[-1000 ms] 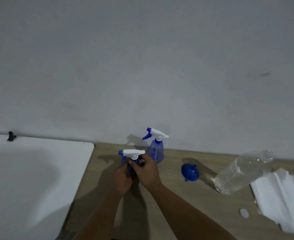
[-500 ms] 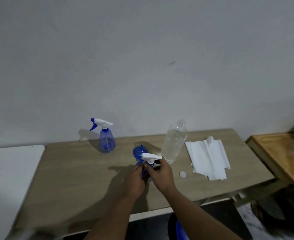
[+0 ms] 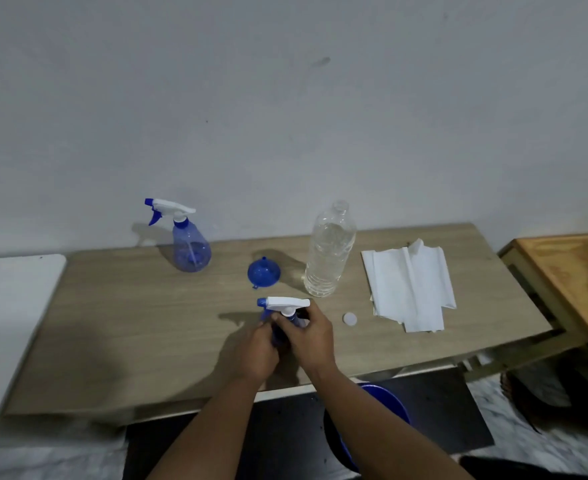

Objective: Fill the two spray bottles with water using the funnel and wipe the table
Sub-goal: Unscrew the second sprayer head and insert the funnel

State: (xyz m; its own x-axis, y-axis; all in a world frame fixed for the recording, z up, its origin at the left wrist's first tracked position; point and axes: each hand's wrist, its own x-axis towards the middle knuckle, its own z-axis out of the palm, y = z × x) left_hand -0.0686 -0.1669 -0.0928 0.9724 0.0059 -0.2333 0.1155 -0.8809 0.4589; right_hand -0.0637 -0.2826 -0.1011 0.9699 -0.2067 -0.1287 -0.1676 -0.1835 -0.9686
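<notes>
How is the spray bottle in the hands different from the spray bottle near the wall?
The held spray bottle is gripped by the left hand and right hand, which hide its body; the far spray bottle stands free and fully visible. The held one is near the front edge, the far one by the wall. Both have white heads and blue nozzles pointing left.

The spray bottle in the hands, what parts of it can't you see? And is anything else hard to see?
- Held spray bottle, head view: the left hand and right hand cover its body, so any water inside cannot be seen.
- Blue tub under the table: mostly hidden by the table edge and the right forearm.
- Wooden surface at right: cut off by the picture edge.
- Small white cap: too small for detail.
</notes>
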